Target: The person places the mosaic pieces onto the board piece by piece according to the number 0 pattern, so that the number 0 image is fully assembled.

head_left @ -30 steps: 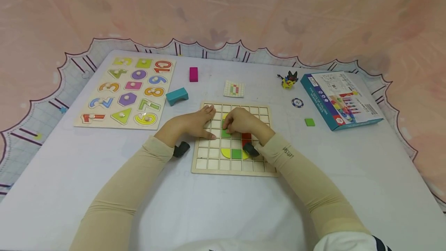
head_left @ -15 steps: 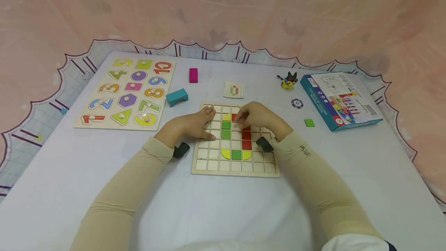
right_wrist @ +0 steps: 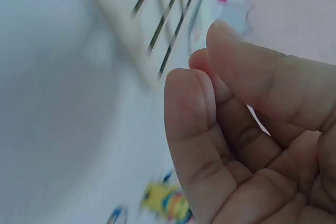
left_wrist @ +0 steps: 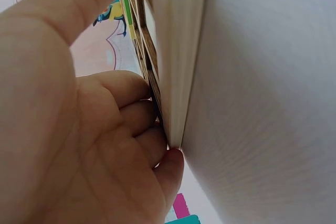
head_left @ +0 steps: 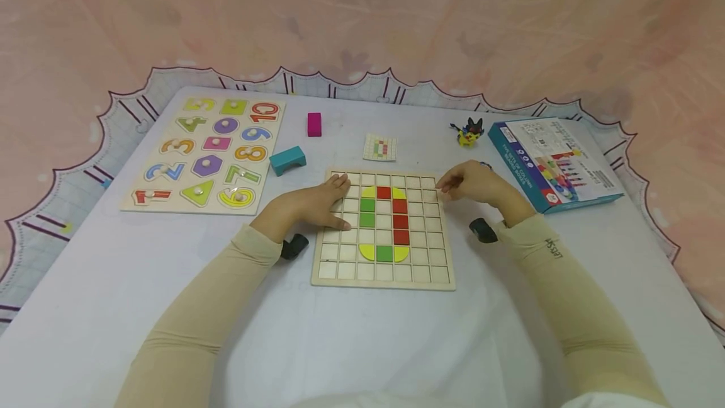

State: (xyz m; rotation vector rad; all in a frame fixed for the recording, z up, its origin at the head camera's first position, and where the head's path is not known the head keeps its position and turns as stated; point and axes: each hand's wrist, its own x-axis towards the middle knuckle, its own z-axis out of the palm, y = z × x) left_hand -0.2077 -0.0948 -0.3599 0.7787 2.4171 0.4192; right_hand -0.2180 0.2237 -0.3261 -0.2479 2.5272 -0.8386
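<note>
A wooden grid board (head_left: pixel 382 283) lies flat on the table, bearing a ring of coloured tiles. Two green tiles (head_left: pixel 367 213) stand in the ring's left column and three red tiles (head_left: pixel 400 221) in its right column. Yellow quarter-round tiles (head_left: pixel 367 252) sit at the corners, with a red square tile (head_left: pixel 384 192) between the top pair and a green square tile (head_left: pixel 384 253) between the bottom pair. My left hand (head_left: pixel 317 203) rests on the board's left edge, fingers spread. Just off the board's right edge is my right hand (head_left: pixel 472 182), its fingers loosely bent, holding nothing in the right wrist view.
A number puzzle board (head_left: pixel 204 150) lies at the left. Behind the grid board are a teal arch block (head_left: pixel 288 160), a magenta block (head_left: pixel 314 124) and a small pattern card (head_left: pixel 380 147). Rightward stand a toy figure (head_left: pixel 469 133), a chip (head_left: pixel 485 164) mostly hidden, and a box (head_left: pixel 557 162).
My right hand has left the tiles and moved right, off the board. It now hides the loose green tile there. The ring's top and right tiles are uncovered. My left hand stays put.
</note>
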